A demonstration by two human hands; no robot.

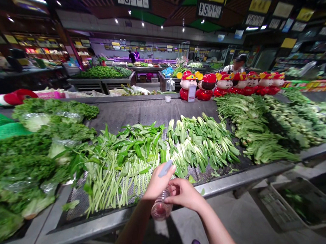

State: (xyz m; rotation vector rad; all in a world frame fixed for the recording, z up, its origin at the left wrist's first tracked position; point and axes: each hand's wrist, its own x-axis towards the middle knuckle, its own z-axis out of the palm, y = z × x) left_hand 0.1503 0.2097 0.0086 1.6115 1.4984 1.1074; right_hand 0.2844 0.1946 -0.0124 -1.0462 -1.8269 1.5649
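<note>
My left hand point(158, 183) is closed around the neck of a small clear spray bottle point(161, 208) with a grey trigger top, held upright over the front rail of the vegetable stand. My right hand point(183, 193) grips the same bottle from the right side, fingers curled on its body. The bottle looks nearly empty, with a pinkish tint at the bottom. Just beyond the hands lie long-stemmed leafy greens point(117, 164) and small bok choy point(201, 141) on the dark mesh counter point(141, 110).
Curly lettuce point(19, 161) piles at the left, with a green net bag behind. More greens fill the right side point(267, 129). Red figurines point(228, 84) line the far edge; a person stands behind them. A grey crate point(291, 201) sits on the floor at right.
</note>
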